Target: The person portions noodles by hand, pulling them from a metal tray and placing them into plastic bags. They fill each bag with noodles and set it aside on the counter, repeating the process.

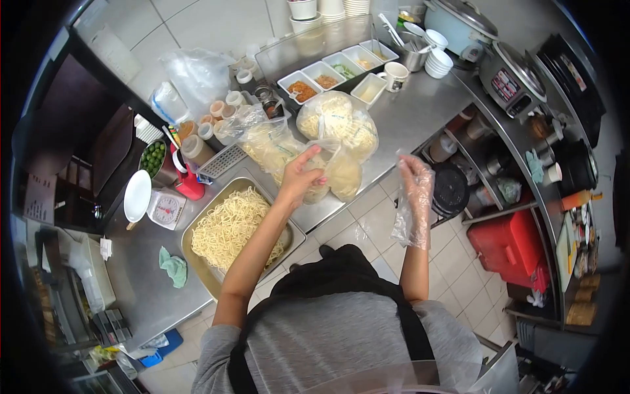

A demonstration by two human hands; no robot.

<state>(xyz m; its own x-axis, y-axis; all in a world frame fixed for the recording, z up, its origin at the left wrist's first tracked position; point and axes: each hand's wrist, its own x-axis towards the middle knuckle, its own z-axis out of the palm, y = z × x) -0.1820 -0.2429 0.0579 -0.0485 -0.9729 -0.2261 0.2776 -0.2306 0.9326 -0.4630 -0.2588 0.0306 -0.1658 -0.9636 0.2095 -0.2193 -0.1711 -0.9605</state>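
My left hand (303,176) is bare, with thumb and fingers apart. It hovers over or touches clear plastic bags of pale noodles (344,177); contact is hard to tell. My right hand (415,187) wears a loose, clear plastic glove (412,220) wrinkled down to the wrist. That hand is raised over the floor beyond the counter edge, its fingers slightly bent and nothing visible in them. A metal tray (298,238) of loose noodles (230,226) lies beside my left forearm. More bagged noodles (331,118) rest behind my left hand.
White containers of toppings (302,90) line the back of the steel counter (410,118), near a mug (394,77). Left of the tray are a kitchen scale (167,209), a green cloth (172,267) and a red bottle (189,180). Shelves and a red container (508,246) stand right.
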